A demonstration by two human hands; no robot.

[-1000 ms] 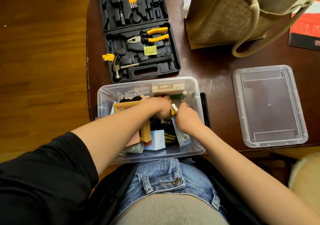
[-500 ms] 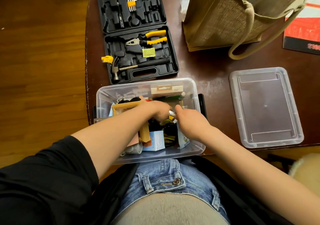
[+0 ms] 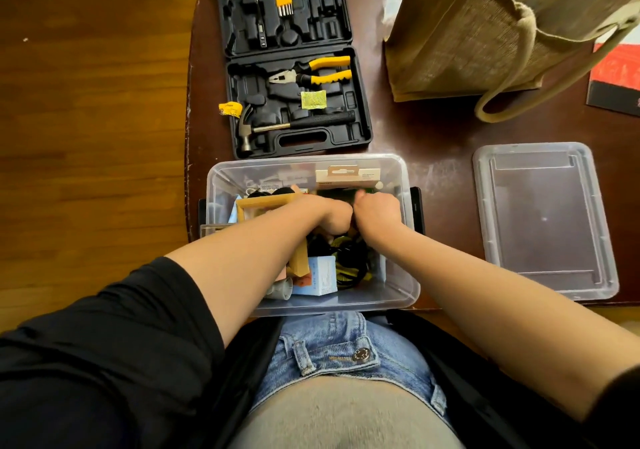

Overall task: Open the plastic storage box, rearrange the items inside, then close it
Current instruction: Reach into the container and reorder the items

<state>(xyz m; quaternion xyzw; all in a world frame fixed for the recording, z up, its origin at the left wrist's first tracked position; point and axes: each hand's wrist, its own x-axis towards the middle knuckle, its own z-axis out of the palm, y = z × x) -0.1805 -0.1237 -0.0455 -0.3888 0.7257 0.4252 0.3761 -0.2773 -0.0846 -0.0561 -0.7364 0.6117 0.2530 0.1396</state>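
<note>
Dark wooden table (image 3: 433,130): jute bag (image 3: 485,33); open black tool case (image 3: 294,68); clear storage box (image 3: 398,275) at near edge, uncovered; lid (image 3: 543,220) flat to its right. Left hand (image 3: 332,216) and right hand (image 3: 379,211), knuckles touching, fingers curled down among box contents; what they grasp cannot be told.

Left hand (image 3: 334,216) and right hand (image 3: 379,211) in box (image 3: 398,296): fingers point down among contents, grip not discernible. Both forearms cover much of the contents. Labels on far cartons too small to read. Bag (image 3: 485,33) cut by top edge; red booklet (image 3: 616,78) cut by right edge.
</note>
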